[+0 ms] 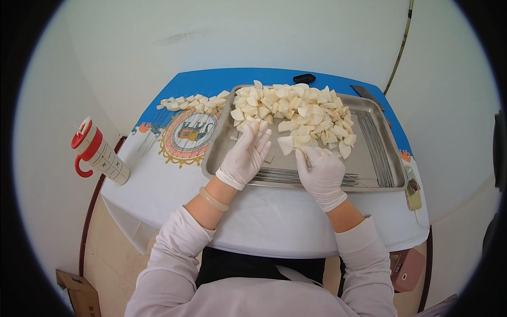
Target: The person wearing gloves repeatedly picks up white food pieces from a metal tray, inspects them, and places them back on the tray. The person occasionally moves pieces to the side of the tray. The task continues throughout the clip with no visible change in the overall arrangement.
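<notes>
My left hand [247, 152], in a white glove, is at the near left edge of a heap of pale cut vegetable pieces [309, 107], with some pieces at its fingertips. My right hand [321, 168], gloved too, has its fingers curled and pinched at the near side of the heap; a pale wedge [285, 145] is just left of its fingertips. What the pinch holds is hidden. The heap lies in a metal tray [217, 148]. Thin metal skewers [277, 175] lie along the tray's near side, and more skewers [374, 148] along its right side.
Skewered pieces [194, 104] lie left of the tray on the patterned tablecloth [273, 222]. A tumbler with a red lid [101, 152] stands at the left. A black object [304, 78] and a dark flat blade-like thing [366, 96] lie behind the tray; a phone-like object [413, 190] lies right.
</notes>
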The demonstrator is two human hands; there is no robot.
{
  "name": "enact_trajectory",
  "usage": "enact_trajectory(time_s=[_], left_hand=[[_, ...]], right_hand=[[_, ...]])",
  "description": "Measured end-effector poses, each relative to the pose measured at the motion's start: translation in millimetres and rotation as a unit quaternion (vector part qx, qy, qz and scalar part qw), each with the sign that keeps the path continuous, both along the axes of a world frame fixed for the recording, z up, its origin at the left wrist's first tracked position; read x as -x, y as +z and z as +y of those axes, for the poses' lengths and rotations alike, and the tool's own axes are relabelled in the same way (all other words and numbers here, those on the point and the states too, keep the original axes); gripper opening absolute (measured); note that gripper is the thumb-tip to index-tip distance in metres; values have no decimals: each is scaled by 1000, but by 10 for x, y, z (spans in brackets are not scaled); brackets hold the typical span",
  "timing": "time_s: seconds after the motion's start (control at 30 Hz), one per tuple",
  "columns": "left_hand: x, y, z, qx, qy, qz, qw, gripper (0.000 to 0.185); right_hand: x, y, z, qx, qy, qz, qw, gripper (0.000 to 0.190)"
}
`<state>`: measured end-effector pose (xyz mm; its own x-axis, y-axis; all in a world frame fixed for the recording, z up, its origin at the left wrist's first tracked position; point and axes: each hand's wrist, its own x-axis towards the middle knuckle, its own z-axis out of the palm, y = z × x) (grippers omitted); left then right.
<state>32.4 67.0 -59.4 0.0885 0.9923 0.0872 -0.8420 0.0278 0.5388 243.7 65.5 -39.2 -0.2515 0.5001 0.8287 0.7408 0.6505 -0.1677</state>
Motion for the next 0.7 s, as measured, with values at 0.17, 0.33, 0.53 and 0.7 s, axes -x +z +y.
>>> enact_trajectory(time_s=[0.17,0.33,0.53,0.7], left_hand=[[-7,11,-9,5,1,5,1000,40],[9,-10,-4,-1,3,14,1000,41],[9,-5,-13,-4,13,35,999,41],[-22,33,-35,-6,38,82,996,42]], right_hand=[[2,3,-7,-4,-3,1,1000,6],[-2,-18,6,-8,-1,-1,1000,6],[2,-14,-2,-1,-4,-4,1000,7],[-4,-4,-20,1,-9,-16,1000,7]])
